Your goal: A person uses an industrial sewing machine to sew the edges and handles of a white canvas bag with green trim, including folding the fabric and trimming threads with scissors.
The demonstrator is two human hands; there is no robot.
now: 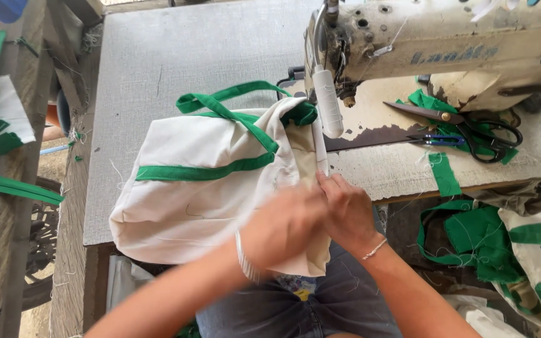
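Grey sewing table [176, 50] carrying: old cream sewing machine [446, 44] sitting at right rear, white cloth bag with green trim [201, 181] lying centre and hanging over near edge, black scissors [471, 128] resting on green fabric scraps [433, 103], small blue thread snips [439, 140] lying just beside.

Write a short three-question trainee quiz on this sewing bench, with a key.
1. True or false: both hands, the left hand and the right hand, are on the cream bag.
2. What colour is the bag's trim? A red, B green, C blue.
3. Which tool lies on the table to the right of the sewing machine's needle end?

Key: 1 true. 2 B. 3 the black-handled scissors.
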